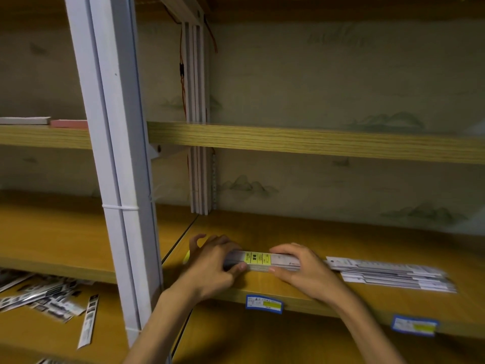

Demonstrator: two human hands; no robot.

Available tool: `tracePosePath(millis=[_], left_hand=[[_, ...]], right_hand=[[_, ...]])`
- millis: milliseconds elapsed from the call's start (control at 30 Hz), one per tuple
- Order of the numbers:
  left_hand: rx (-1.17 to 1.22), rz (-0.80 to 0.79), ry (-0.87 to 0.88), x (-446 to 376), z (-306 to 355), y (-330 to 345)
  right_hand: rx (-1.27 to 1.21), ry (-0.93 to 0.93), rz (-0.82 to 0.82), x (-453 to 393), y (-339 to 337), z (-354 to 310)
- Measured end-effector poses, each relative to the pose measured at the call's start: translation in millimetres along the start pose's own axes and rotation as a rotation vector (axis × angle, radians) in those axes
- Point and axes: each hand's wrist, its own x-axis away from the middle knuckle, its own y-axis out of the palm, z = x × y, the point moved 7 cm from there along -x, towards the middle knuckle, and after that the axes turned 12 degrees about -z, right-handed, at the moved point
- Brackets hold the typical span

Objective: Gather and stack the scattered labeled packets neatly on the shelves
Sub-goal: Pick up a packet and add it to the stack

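Note:
A squared stack of long narrow labeled packets (259, 260), with a yellow label on top, lies on the wooden shelf (315, 240) near its front edge. My left hand (214, 261) grips the stack's left end, thumb in front and fingers behind. My right hand (301, 269) grips its right end the same way. To the right of that hand, a looser fanned pile of white packets (393, 275) lies flat on the same shelf. Several scattered packets (47, 298) lie loose on the lower shelf at the left, one (88, 321) apart from the rest.
A white metal upright (118, 166) stands left of my hands, splitting the shelving. Blue-framed price tags (264, 303) (414, 325) are fixed to the shelf's front edge. Another wooden shelf (315, 141) runs above. Flat white and pink boxes (47, 122) sit on the upper left shelf.

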Motion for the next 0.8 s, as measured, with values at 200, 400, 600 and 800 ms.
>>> tracePosePath(millis=[200,400,600,800], left_hand=[[-0.029,0.023,0.019,3.4,4.2,-1.0],[0.017,0.042,-0.002,1.8,1.1,-1.1],[0.025,0.041,-0.021,2.0,0.5,-0.7],[0.002,0.027,0.028,4.4,5.5,-1.7]], right_hand=[[-0.063,0.032,0.026,0.8,-1.7,6.6],[-0.057,0.041,0.048,1.1,-0.3,6.9],[-0.069,0.050,0.052,1.2,-0.3,6.7],[-0.122,0.022,0.038,2.6,-1.9,6.9]])
